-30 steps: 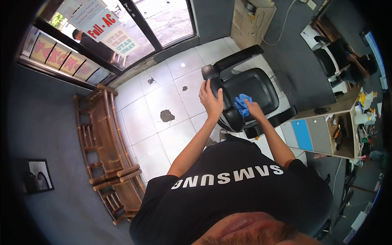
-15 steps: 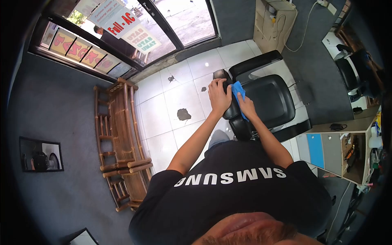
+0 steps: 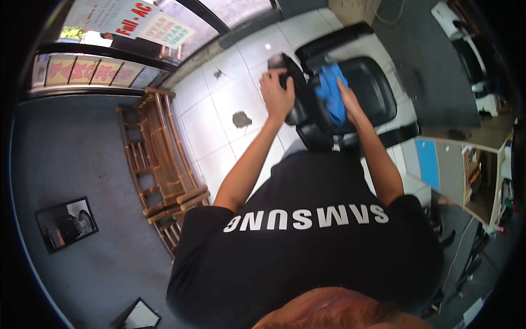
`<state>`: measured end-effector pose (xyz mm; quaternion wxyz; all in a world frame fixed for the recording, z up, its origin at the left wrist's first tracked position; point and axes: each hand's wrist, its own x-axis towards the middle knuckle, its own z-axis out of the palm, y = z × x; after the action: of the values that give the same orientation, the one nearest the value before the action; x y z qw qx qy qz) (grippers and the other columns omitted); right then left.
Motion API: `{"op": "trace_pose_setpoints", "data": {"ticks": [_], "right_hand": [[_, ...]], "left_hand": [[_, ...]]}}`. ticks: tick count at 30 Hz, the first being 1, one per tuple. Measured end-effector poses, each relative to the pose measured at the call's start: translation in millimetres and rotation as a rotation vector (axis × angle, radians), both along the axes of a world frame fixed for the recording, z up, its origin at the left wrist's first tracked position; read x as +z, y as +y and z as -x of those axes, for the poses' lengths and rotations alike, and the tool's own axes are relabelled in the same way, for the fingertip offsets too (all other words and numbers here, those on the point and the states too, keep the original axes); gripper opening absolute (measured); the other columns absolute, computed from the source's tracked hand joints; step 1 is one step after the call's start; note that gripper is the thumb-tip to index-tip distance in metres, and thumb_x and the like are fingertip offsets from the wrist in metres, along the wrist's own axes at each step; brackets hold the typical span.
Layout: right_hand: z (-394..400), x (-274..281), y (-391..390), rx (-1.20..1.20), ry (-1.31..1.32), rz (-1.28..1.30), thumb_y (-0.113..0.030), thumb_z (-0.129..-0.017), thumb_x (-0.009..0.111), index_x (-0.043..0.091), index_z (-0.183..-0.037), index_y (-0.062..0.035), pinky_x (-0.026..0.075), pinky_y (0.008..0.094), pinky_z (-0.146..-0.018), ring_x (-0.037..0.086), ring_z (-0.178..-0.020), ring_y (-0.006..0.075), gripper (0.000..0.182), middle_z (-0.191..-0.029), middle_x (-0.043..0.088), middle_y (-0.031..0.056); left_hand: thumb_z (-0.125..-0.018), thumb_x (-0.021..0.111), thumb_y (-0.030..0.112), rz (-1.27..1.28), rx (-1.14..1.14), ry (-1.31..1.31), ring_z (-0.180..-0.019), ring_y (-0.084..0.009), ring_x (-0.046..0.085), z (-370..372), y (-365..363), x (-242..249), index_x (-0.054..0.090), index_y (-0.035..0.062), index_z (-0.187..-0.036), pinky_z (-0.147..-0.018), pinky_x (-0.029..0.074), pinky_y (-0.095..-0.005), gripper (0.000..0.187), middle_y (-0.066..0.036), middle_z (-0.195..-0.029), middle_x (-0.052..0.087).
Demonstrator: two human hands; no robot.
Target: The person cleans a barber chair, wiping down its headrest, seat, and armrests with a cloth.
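Note:
A black padded chair [image 3: 368, 90] with two armrests stands in front of me. My left hand [image 3: 277, 94] rests on the outer side of its backrest [image 3: 298, 101], fingers bent and a little apart, with nothing held in it. A blue cloth [image 3: 331, 93] hangs loosely from my right hand [image 3: 348, 101], over the inner side of the backrest and the near part of the seat. The fingers of my right hand are closed on the cloth's edge.
A bamboo bench [image 3: 159, 151] stands along the left wall. Glass doors and windows with signs [image 3: 159, 24] are beyond the white tiled floor [image 3: 211, 129], which has broken patches. At the right are a cabinet [image 3: 450, 170] and a mirror.
My right hand has lifted the blue cloth away from the backrest toward the seat, and the cloth is spread wider. My left hand stays at the backrest. The view has tilted.

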<state>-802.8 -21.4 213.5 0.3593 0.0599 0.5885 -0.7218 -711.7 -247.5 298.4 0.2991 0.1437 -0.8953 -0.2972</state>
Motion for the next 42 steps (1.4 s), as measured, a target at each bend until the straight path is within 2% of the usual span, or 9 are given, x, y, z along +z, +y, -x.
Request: {"op": "trace_pose_setpoints", "data": {"ticks": [3, 6, 11, 17, 21, 25, 33, 39, 42], "right_hand": [[7, -8, -54, 0.05, 0.068, -0.046, -0.063, -0.104, 0.049, 0.067, -0.107, -0.0011, 0.053, 0.0332, -0.071, 0.064, -0.077, 0.0154, 0.065, -0.09, 0.068, 0.0056], [-30, 5, -94, 0.121, 0.523, -0.448, -0.063, -0.104, 0.042, 0.067, -0.121, 0.004, 0.05, 0.0502, -0.096, 0.067, -0.109, 0.0494, 0.073, -0.108, 0.069, 0.0353], [-61, 6, -41, 0.179, 0.486, -0.36, -0.055, -0.107, 0.044, 0.066, -0.127, 0.0002, 0.052, 0.0474, -0.096, 0.07, -0.109, 0.0423, 0.063, -0.111, 0.072, 0.0289], [-56, -23, 66, 0.106, -0.487, 0.401, -0.055, -0.106, 0.049, 0.06, -0.138, -0.0044, 0.056, 0.0424, -0.1, 0.071, -0.111, 0.0271, 0.061, -0.127, 0.07, 0.0135], [-67, -24, 98, -0.153, -0.572, 0.632, -0.051, -0.104, 0.057, 0.056, -0.141, -0.0058, 0.057, 0.045, -0.1, 0.069, -0.112, 0.0283, 0.058, -0.126, 0.069, 0.0159], [-80, -32, 107, -0.27, -0.568, 0.536, -0.041, -0.098, 0.071, 0.053, -0.14, -0.003, 0.057, 0.0443, -0.099, 0.07, -0.11, 0.0275, 0.059, -0.123, 0.069, 0.0136], [-68, -59, 81, -0.35, -0.234, 0.174, -0.037, -0.103, 0.065, 0.056, -0.137, 0.0002, 0.057, 0.0364, -0.089, 0.07, -0.101, 0.0203, 0.051, -0.117, 0.07, 0.0131], [-107, -55, -10, 0.177, 0.445, -0.158, -0.05, -0.104, 0.057, 0.065, -0.13, -0.0074, 0.048, 0.0393, -0.099, 0.066, -0.11, 0.0286, 0.05, -0.12, 0.071, 0.0131], [-97, -89, -14, 0.143, 0.253, -0.144, -0.048, -0.104, 0.056, 0.066, -0.128, -0.005, 0.046, 0.0389, -0.101, 0.067, -0.11, 0.0292, 0.05, -0.117, 0.072, 0.0181]], "left_hand": [[-0.087, 0.073, 0.016, -0.01, 0.009, -0.007, -0.111, -0.0369, 0.054, 1, 0, 1, 0.066, 0.0053, -0.114, -0.1, 0.043, -0.0458, 0.03, -0.018, -0.113, 0.06], [-0.087, 0.074, 0.016, -0.028, 0.009, -0.034, -0.113, -0.0356, 0.052, -3, -1, -3, 0.066, 0.0054, -0.116, -0.101, 0.043, -0.0449, 0.032, -0.017, -0.115, 0.057], [-0.087, 0.074, 0.018, -0.089, 0.02, -0.061, -0.117, -0.035, 0.051, -4, 1, -1, 0.066, 0.0058, -0.117, -0.103, 0.043, -0.0451, 0.032, -0.016, -0.117, 0.054], [-0.086, 0.073, 0.017, -0.08, -0.002, -0.027, -0.114, -0.0365, 0.05, -4, 2, 0, 0.067, 0.0047, -0.114, -0.101, 0.042, -0.046, 0.031, -0.018, -0.115, 0.055], [-0.087, 0.074, 0.017, -0.052, -0.007, -0.039, -0.113, -0.0359, 0.051, -5, 0, -3, 0.067, 0.0065, -0.114, -0.101, 0.042, -0.0458, 0.03, -0.017, -0.114, 0.056], [-0.089, 0.075, 0.017, -0.026, -0.01, -0.045, -0.114, -0.0343, 0.051, -6, 0, -7, 0.068, 0.0056, -0.113, -0.101, 0.041, -0.0454, 0.028, -0.016, -0.114, 0.056], [-0.089, 0.074, 0.018, -0.025, -0.014, -0.073, -0.114, -0.0334, 0.049, -5, 1, -4, 0.068, 0.0049, -0.111, -0.102, 0.04, -0.0448, 0.026, -0.015, -0.114, 0.055], [-0.09, 0.076, 0.023, -0.016, 0.022, -0.109, -0.116, -0.0327, 0.051, -6, 3, -4, 0.071, 0.0069, -0.112, -0.106, 0.039, -0.0441, 0.027, -0.014, -0.114, 0.055], [-0.091, 0.075, 0.023, -0.036, 0.026, -0.114, -0.117, -0.0329, 0.05, -6, 3, -4, 0.071, 0.0072, -0.112, -0.107, 0.038, -0.0442, 0.027, -0.014, -0.115, 0.055]]}}
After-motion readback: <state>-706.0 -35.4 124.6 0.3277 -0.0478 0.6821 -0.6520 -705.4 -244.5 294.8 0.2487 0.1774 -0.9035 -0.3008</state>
